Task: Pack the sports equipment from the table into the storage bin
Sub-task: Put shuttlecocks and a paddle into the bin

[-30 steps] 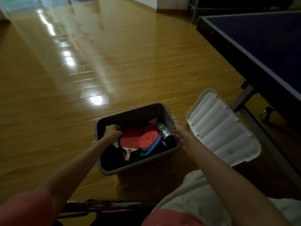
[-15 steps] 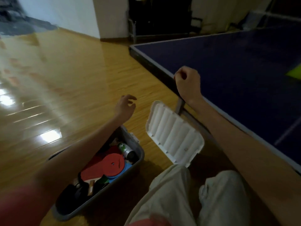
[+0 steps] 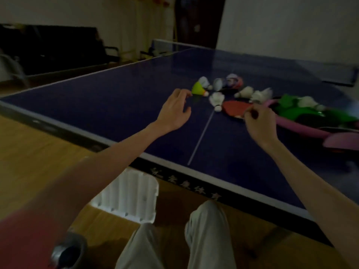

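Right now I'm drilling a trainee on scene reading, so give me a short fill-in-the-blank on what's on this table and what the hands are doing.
1. The left hand reaches toward a shuttlecock coloured ____.
2. The right hand is at the edge of a paddle whose face is ____.
3. The sports gear lies on a table coloured ____.

Missing words: yellow-green; red; blue

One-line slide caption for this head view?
Left hand reaches toward a yellow-green shuttlecock; right hand touches the red paddle.
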